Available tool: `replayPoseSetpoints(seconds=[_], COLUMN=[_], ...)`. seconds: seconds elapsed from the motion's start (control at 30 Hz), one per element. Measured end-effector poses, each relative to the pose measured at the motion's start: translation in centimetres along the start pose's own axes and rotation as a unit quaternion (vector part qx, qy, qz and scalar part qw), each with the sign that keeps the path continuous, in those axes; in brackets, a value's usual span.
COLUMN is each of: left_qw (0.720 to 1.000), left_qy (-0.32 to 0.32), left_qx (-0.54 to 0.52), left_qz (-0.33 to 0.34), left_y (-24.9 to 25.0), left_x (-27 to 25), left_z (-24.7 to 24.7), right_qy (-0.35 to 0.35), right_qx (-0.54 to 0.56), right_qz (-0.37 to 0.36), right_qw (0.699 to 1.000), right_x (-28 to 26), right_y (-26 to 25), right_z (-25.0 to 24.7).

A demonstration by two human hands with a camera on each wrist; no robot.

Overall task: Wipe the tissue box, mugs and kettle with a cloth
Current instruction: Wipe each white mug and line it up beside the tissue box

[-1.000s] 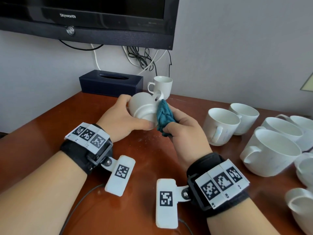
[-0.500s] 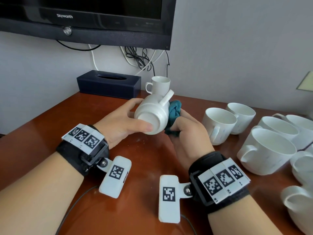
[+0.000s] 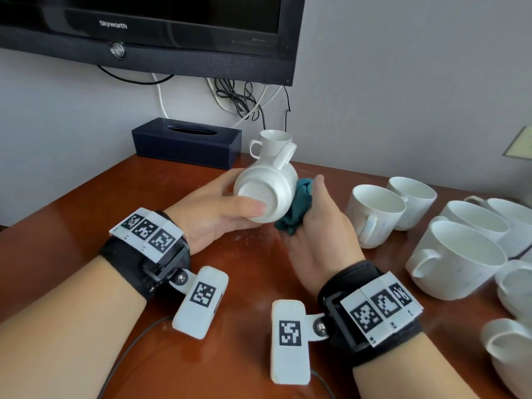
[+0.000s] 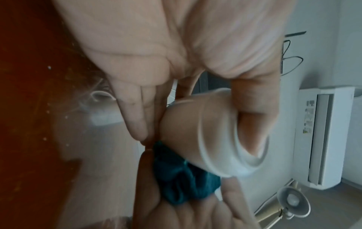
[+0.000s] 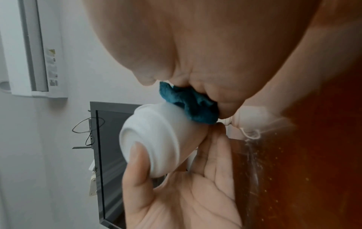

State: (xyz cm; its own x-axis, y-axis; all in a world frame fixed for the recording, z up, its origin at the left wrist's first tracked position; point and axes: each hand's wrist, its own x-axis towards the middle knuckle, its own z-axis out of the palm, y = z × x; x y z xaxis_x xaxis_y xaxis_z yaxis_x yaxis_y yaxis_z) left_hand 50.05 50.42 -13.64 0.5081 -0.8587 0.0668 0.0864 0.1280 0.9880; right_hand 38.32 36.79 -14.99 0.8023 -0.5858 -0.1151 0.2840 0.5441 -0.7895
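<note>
The left hand grips a glossy white mug tipped base-outward; the right hand clutches a bunched teal cloth against it.

Grey wall, mounted television, reddish wooden table

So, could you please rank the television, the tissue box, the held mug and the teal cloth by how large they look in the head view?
1. television, though cropped by the frame
2. tissue box
3. held mug, nearer the camera, so its rank against the box is unsure
4. teal cloth, partly hidden in the right hand
</note>
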Motion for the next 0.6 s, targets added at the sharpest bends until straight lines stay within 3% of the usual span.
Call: replayPoseSetpoints(seconds=[0.17, 0.23, 0.4, 0.6], left_qw=[0.999, 1.000, 0.999, 0.997], left_qy=[-0.017, -0.010, -0.030, 0.021], left_qx=[-0.030, -0.005, 0.037, 0.075], left_qz=[-0.021, -0.014, -0.006, 0.000], left_y=[0.1, 0.1, -0.3, -0.1], left_x=[-0.1, 0.0, 0.0, 0.3], left_z=[-0.2, -0.3, -0.2, -0.1], right_qy=[0.003, -0.019, 0.005, -0.054], right_qx=[0.005, -0.007, -0.036, -0.071], right_qz=[-0.024, -0.046, -0.062, -0.095], right_qw=[1.000, 0.999, 0.997, 0.991], right_x=[0.2, 0.0, -0.4, -0.6], right_y=[-0.3, -0.5, -1.3, -1.1], right_z=[-1.0, -1.1, -1.3, -0.8])
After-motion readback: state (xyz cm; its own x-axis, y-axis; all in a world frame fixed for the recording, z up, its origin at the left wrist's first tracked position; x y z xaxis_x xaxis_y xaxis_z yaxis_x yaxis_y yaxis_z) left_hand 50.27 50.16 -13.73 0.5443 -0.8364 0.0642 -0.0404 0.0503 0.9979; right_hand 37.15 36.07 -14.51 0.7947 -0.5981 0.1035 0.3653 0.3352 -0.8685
